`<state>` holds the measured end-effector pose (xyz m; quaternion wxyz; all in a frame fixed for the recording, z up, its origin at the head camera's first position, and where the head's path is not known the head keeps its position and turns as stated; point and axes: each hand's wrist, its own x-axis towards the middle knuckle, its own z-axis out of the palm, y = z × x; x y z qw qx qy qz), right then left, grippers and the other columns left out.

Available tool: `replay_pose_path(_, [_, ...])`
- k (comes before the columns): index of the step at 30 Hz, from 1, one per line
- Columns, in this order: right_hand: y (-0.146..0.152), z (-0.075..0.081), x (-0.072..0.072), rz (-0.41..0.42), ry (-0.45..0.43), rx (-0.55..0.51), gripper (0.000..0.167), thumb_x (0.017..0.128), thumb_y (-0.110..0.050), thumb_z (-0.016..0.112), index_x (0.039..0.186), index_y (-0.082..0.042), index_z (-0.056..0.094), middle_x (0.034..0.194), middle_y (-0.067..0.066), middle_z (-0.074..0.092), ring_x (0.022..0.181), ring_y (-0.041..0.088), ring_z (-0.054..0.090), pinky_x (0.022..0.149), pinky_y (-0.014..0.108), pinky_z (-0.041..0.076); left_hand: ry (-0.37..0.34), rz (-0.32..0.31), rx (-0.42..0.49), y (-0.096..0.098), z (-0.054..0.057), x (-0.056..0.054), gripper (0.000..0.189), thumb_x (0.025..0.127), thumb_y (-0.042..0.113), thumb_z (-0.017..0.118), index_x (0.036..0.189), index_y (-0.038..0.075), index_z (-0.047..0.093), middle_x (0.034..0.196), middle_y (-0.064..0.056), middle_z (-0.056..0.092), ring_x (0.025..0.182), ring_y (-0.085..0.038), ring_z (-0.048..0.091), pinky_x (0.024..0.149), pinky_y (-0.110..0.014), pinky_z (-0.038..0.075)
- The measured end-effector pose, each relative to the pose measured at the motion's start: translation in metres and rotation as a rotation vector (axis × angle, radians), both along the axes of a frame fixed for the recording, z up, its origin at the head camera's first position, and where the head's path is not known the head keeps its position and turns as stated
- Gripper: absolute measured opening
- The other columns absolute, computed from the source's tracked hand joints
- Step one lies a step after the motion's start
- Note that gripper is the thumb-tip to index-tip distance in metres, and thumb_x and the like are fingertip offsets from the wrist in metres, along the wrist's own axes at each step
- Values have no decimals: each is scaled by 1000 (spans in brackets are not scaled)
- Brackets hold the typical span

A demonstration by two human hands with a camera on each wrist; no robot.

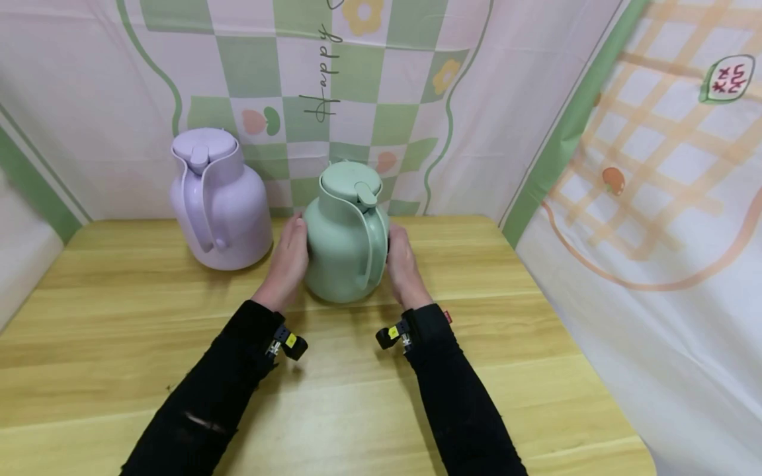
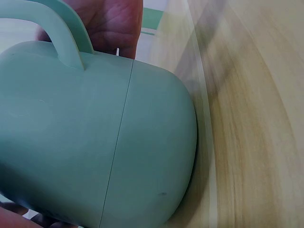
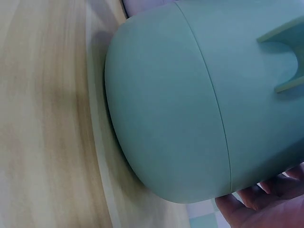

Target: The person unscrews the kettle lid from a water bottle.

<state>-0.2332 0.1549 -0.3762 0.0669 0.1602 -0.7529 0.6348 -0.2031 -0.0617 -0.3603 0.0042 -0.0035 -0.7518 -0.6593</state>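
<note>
A green thermos jug (image 1: 342,248) stands upright on the wooden table (image 1: 333,396), its handle (image 1: 375,248) turned toward me and a little right. My left hand (image 1: 288,261) holds its left side, and my right hand (image 1: 407,264) holds the right side, close by the handle. In the right wrist view, bent fingers (image 3: 254,204) lie along the jug's body near its seam. The left wrist view shows the base right at the tabletop and the other hand's palm behind the handle. From the head view, the far fingers are partly hidden by the jug.
A lilac thermos jug (image 1: 229,211) of the same shape stands to the left of the green one, near the table's back edge. Behind both hangs a checked cloth (image 1: 250,66). Another patterned cloth (image 1: 643,165) hangs along the right side.
</note>
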Motion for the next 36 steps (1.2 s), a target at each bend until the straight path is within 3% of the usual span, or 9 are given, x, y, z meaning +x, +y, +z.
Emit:
replay_pose_path(6, [1,-3,15,-39,-85,35,58,109,-64,16,129,-27,55,140,-5,55,134,17,50,112,51,41,-2,-67,21,-4,0,7,70,109,61,12,169,26,2,176,9,0,161,-10,-1,131,-40,2])
replay_pose_path(13, [-3,-4,21,-21,-39,59,61,109,-65,13,119,-22,55,136,-3,57,130,18,52,109,51,43,17,-83,53,-7,1,14,69,110,60,13,169,26,3,176,7,0,161,-11,-1,131,-41,2])
replay_pose_path(19, [-5,-5,27,-61,-11,87,62,110,-61,11,128,-22,56,140,-3,54,136,14,48,117,47,37,53,-83,65,-8,0,16,63,112,52,13,169,25,9,176,7,6,161,-12,3,131,-41,4])
replay_pose_path(23, [-7,-4,28,-54,49,90,61,112,-56,10,115,-16,57,129,0,57,128,14,51,113,43,38,51,-86,60,-9,-1,16,63,112,52,13,169,25,10,176,6,7,161,-12,3,131,-42,4])
replay_pose_path(28, [-9,-4,26,-25,134,90,57,114,-48,11,90,-14,50,96,4,53,98,17,55,93,38,44,21,-85,49,-11,-1,18,67,111,57,13,169,26,8,176,6,6,161,-12,2,131,-43,3])
replay_pose_path(31, [-10,-4,26,-16,175,95,55,114,-44,11,84,-15,47,84,3,48,86,18,53,84,36,44,12,-87,49,-12,-1,19,68,110,59,12,169,26,6,176,5,4,161,-12,1,131,-43,3])
replay_pose_path(36, [-11,-5,26,-8,221,98,54,115,-41,11,81,-16,46,78,1,44,80,18,51,79,35,44,-2,-86,56,-12,0,21,68,110,58,12,169,26,5,176,5,2,161,-12,0,131,-43,2])
